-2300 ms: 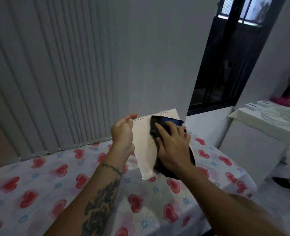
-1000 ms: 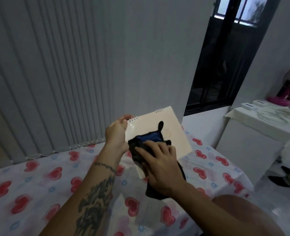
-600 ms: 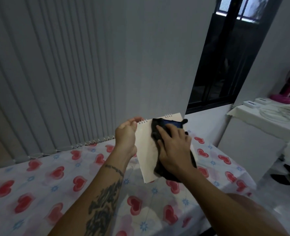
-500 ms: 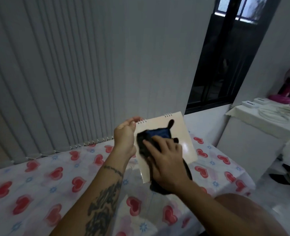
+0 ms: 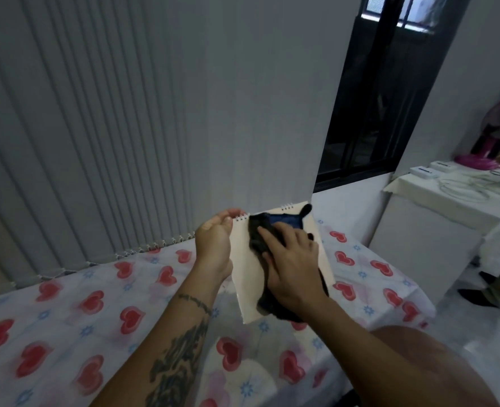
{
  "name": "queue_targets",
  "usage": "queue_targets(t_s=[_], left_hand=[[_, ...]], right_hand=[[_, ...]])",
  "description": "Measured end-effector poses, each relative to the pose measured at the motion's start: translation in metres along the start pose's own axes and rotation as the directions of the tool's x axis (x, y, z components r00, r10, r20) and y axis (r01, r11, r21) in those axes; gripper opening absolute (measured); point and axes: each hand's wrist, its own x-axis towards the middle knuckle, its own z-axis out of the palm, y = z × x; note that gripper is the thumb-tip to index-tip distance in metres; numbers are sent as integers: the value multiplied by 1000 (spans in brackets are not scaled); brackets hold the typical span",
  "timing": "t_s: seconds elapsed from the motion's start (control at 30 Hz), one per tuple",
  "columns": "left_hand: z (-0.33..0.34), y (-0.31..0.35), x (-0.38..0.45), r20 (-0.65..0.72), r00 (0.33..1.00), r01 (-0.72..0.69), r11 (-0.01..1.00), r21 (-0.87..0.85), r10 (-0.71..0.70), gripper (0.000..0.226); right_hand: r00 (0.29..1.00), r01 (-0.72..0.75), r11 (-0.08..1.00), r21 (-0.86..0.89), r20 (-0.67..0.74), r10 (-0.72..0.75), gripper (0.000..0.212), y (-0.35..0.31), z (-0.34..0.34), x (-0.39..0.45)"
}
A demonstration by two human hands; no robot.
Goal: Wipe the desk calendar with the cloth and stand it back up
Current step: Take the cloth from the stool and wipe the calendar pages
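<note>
Bench under a heart-print cloth

A white tablecloth printed with red hearts and small blue flowers is covering the bench in front of me and draping over its right edge; apart from it, I am seeing nothing lying directly on the bench.

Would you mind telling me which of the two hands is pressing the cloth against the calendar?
The right hand presses the dark cloth flat on the calendar; the left hand only grips its spiral-bound edge.
</note>
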Motion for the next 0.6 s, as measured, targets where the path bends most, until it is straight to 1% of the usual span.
queue_targets(t_s=[0.1,0.17,0.37,0.5,0.6], left_hand=[[-7,2,2,-15,1000,3,1000,-23,-3,32],[-15,2,4,-53,999,-3,1000,1,3,33],[-23,4,4,-97,995,15,1000,21,-13,33],[-14,1,-2,-43,999,-16,997,73,19,33],[-11,-2,-5,-24,999,-28,998,65,29,33]], right_hand=[[990,116,993,7,74,-117,48,-5,10,-20],[986,133,991,16,99,-134,48,2,17,-28],[997,55,998,35,53,-57,45,12,19,-19],[1000,-28,999,35,16,27,45,1,18,-5],[1000,13,999,50,11,-13,48,-10,17,-10]])
